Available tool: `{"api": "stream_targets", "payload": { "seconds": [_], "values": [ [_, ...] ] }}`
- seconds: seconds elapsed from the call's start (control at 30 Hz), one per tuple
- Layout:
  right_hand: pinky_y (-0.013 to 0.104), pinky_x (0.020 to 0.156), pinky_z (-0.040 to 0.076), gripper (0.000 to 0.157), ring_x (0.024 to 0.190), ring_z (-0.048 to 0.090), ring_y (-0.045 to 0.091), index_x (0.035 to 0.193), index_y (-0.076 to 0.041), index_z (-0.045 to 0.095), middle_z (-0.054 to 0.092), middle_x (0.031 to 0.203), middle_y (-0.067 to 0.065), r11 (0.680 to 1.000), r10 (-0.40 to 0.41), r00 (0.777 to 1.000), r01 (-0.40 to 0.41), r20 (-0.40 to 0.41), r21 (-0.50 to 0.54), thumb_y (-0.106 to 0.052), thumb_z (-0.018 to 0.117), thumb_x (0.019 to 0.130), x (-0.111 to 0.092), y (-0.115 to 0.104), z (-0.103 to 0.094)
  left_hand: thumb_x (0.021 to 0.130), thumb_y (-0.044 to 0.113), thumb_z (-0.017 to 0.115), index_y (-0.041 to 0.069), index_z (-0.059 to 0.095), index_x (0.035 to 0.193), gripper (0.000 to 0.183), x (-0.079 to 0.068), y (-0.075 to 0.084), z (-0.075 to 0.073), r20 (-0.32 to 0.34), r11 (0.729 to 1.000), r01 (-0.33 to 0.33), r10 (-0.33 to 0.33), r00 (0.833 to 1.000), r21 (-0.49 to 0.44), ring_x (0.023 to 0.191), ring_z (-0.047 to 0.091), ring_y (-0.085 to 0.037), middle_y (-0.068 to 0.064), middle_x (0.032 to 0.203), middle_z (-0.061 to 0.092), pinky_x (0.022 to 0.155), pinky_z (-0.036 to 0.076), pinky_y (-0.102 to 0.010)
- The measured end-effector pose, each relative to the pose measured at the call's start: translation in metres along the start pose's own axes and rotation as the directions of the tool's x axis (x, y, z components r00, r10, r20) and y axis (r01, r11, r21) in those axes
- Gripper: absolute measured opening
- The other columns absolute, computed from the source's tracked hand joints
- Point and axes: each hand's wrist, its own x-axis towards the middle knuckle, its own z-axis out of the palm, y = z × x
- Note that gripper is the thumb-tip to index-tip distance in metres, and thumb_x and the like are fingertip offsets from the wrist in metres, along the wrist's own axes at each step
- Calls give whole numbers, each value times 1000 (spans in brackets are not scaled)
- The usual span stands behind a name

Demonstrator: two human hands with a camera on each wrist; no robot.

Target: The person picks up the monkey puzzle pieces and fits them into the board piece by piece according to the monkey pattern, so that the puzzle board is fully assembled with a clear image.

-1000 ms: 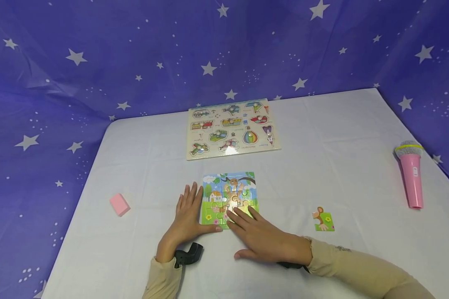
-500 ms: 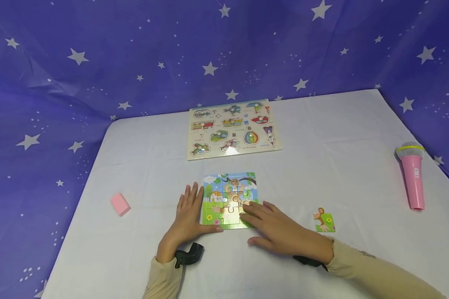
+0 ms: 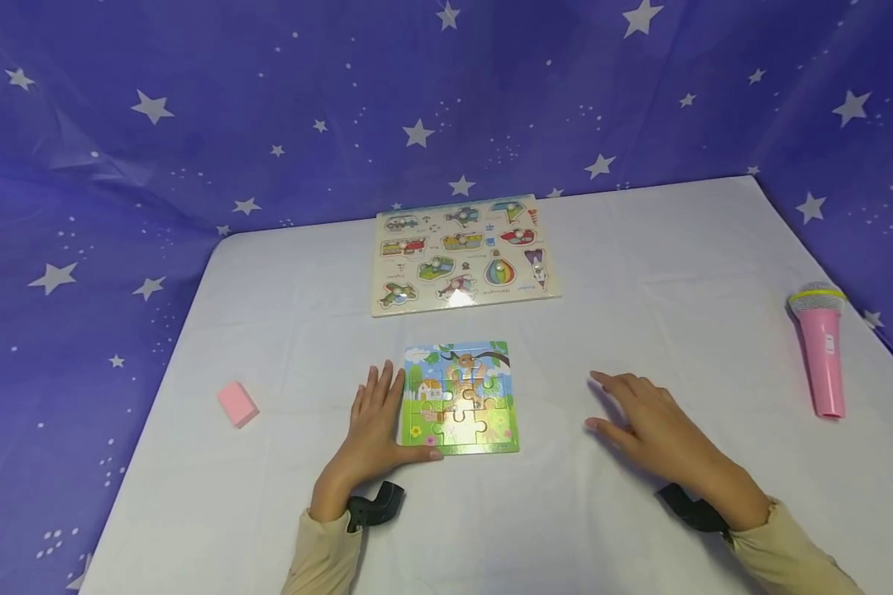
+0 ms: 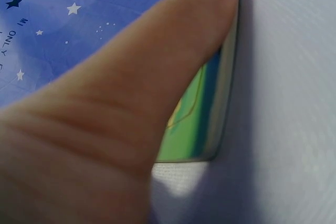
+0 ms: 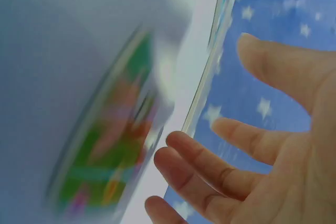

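Note:
A square jigsaw puzzle (image 3: pixel 424 401) in a board, showing a house, a branch and a brown animal, lies flat in the middle of the table. My left hand (image 3: pixel 372 430) frames its lower left corner, straight fingers along the left side and thumb on the front edge. In the left wrist view the thumb (image 4: pixel 173 30) lies across the board's edge. Well right of the puzzle, my right hand (image 3: pixel 662 430) hovers over the cloth with loosely bent fingers, holding nothing. The loose puzzle piece (image 5: pixel 105 156) shows blurred beyond the fingers in the right wrist view; the hand hides it in the head view.
A wooden peg puzzle (image 3: pixel 465 256) with vehicle shapes lies behind the jigsaw. At the left sits a pink block (image 3: pixel 238 404). A pink toy microphone (image 3: pixel 821 351) lies near the right edge. A starry purple curtain (image 3: pixel 305 74) hangs behind the white-covered table.
My right hand has left the jigsaw and moved right, over the spot where the loose piece lay in view. The left hand has stayed at the puzzle's corner.

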Motion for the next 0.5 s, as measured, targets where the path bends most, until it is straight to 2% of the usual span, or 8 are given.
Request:
{"api": "stream_targets", "payload": {
  "seconds": [0.07,0.13,0.2,0.33,0.5],
  "values": [
    [43,77,39,57,81,52,19,127,-5,47,58,99,10,999,43,999,-43,0,3,-34,65,82,-4,7,-4,56,56,78,7,10,146,123,0,0,0,1,1000,3,-3,1000,-2,141,-10,-31,-12,154,-4,112,-3,-51],
    [42,75,37,56,78,48,17,126,-4,47,55,95,9,997,81,997,-81,18,11,-36,63,83,-8,12,-8,56,55,78,7,10,146,122,0,1,-1,0,1000,5,-5,1000,-7,141,-10,-31,-12,154,-4,112,-3,-51],
    [43,77,36,56,83,49,20,126,-3,47,54,97,11,992,122,992,-123,44,28,-38,61,84,-12,17,-12,56,55,78,7,10,146,122,0,1,-1,0,1000,6,-6,1000,-11,141,-10,-31,-12,154,-4,112,-3,-51],
    [52,79,36,56,98,50,35,124,0,47,52,106,21,983,174,981,-178,82,47,-40,59,86,-20,24,-18,57,57,77,7,10,146,122,0,1,0,6,1000,3,-3,1000,-11,141,-10,-31,-11,154,-4,112,-2,-52],
    [50,77,36,52,96,51,35,118,-2,51,52,105,19,977,203,976,-207,77,51,-39,62,83,-29,30,-18,57,57,77,7,10,146,121,0,2,0,5,1000,1,-1,1000,-8,141,-10,-31,-12,154,-4,112,-2,-52]
  ]
}}
